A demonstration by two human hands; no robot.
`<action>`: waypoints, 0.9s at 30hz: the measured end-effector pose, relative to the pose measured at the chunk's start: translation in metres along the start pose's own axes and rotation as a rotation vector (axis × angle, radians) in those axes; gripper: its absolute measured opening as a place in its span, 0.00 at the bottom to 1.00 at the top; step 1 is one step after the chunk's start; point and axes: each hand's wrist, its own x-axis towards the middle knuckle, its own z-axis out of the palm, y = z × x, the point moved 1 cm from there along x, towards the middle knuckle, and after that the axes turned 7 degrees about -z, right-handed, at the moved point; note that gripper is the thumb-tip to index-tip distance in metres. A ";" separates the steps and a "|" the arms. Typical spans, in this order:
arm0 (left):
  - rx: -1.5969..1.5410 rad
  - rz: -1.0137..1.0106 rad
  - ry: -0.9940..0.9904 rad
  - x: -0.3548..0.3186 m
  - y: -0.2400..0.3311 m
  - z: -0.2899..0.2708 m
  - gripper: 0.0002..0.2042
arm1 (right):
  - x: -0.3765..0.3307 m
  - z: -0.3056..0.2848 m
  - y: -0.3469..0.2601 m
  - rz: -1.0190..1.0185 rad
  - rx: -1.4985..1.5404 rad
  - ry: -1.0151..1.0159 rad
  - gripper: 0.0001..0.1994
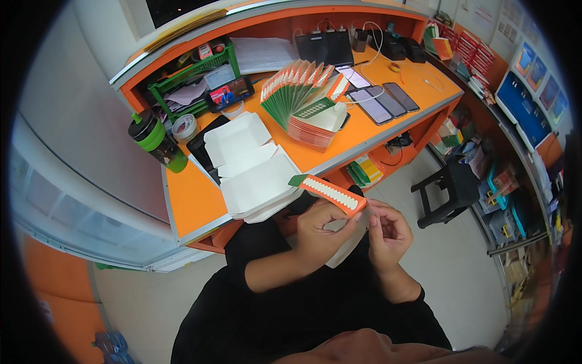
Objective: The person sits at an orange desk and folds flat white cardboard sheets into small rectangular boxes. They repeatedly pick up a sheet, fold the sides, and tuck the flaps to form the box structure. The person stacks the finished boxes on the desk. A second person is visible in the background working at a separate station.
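Carton (pixel 332 195): orange paperboard with a white zigzag band and a green end flap, held in the air over the person's lap, near the desk (pixel 188 203); a pale inner panel hangs below the hands.
Left hand (pixel 324 232): fingers curled, thumb and fingertips nearly together, pinching the carton's lower edge close to its right-hand corner.
Right hand (pixel 390 238): fingers bent inward, thumb and fingertips drawn close on a thin flap at the carton's right end.
Corner fold: seemingly partway; the flap there looks unjoined, and the green end sticks out at the left. The fingers hide the exact join.
Fanned stack (pixel 288 97): many matching cartons, nested in a curve on the desk; these look already shaped. Whether flat pieces remain elsewhere cannot be told.
White clamshell boxes (pixel 257 182): open, piled at the desk's front edge, overhanging it. They crowd the left hand's side; whether the green flap touches them is unclear.
Back of desk: propped phone (pixel 230 94) showing a video, before a green basket (pixel 233 59) of papers; more phones (pixel 371 108) lie just right of the stack.
Left end: green-and-black tumbler (pixel 159 141) beside a round tub (pixel 184 128).
Floor: black stool (pixel 451 185) at the right.
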 end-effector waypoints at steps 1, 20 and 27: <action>0.034 0.045 0.019 0.001 0.002 0.000 0.07 | 0.000 0.001 0.001 0.004 0.012 0.011 0.08; 0.075 0.161 0.129 0.000 0.016 0.006 0.06 | -0.005 0.017 0.010 -0.137 -0.106 0.018 0.06; 0.035 0.113 0.092 -0.002 0.012 0.005 0.07 | -0.004 0.021 0.009 -0.191 -0.148 0.022 0.05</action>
